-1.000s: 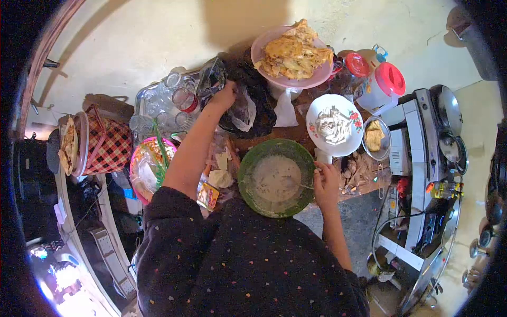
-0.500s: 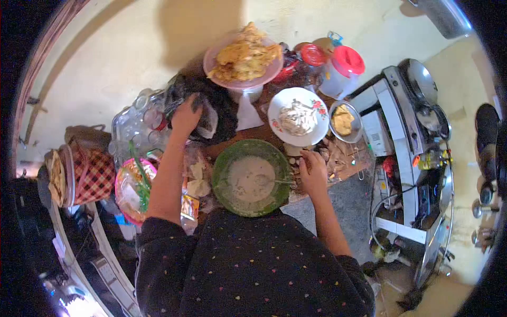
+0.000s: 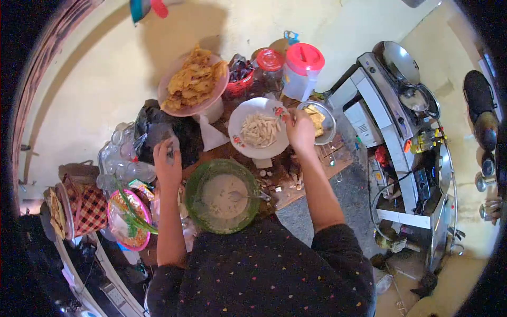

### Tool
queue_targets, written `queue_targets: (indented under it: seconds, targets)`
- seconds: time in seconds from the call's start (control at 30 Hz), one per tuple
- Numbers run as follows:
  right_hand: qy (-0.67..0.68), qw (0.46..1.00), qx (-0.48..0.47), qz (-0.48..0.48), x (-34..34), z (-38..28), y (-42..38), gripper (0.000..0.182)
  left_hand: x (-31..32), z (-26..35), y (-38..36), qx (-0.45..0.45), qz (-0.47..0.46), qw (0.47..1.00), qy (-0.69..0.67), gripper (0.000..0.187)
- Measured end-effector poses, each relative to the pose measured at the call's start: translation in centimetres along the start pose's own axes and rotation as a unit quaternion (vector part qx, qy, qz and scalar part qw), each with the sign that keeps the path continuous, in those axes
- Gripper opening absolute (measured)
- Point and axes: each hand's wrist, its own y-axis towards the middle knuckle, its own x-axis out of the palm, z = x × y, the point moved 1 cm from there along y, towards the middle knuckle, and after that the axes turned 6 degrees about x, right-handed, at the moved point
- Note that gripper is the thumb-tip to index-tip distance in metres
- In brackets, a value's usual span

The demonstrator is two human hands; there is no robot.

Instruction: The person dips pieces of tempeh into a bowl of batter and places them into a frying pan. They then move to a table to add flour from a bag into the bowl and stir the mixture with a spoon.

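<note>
A green bowl (image 3: 196, 182) of pale batter sits in front of me with a metal spoon (image 3: 244, 196) resting in it, untouched. My right hand (image 3: 300, 129) grips the right rim of a white flowered plate (image 3: 240, 124) of pale food strips, just beside a small metal bowl (image 3: 326, 124) of fried pieces. Near the lower edge of a black plastic bag (image 3: 158, 127), left of the green bowl, my left hand (image 3: 168, 164) is raised with its fingers curled. Whether it holds anything is hidden.
A pink plate (image 3: 182, 110) piled with fried food stands behind on a stand, next to a red-lidded jar (image 3: 269, 63) and a pitcher (image 3: 303, 66). A stove with pans (image 3: 396, 79) is at right. Glasses (image 3: 124, 156), a pink plate with greens (image 3: 129, 222) and a checked bag (image 3: 87, 203) crowd the left.
My right hand let go of the spoon in the green bowl and moved up to the white plate. My left hand drew back out of the black bag.
</note>
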Motion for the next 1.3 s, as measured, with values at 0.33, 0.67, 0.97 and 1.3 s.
queue_targets:
  seconds: [0.33, 0.67, 0.97, 1.3]
  targets:
    - [-0.092, 0.959, -0.007, -0.267, 10.2, 7.8, 10.6, 0.025, 0.3, 0.1, -5.2, -0.093, -0.003, 0.996, -0.009, 0.034]
    - [-0.008, 0.963, -0.038, -0.266, 9.8, 6.8, 11.6, 0.02, -0.7, 1.7, -7.1, -0.113, 0.028, 0.993, -0.006, 0.033]
    - [0.014, 0.977, -0.014, -0.214, 8.2, 7.6, 11.3, 0.019, -0.5, 3.2, -7.0, -0.062, 0.006, 0.997, 0.044, 0.026]
    - [0.011, 0.988, 0.057, -0.146, 7.5, 8.0, 9.2, 0.021, 6.4, 5.7, -6.6, -0.088, -0.087, 0.976, -0.177, 0.035]
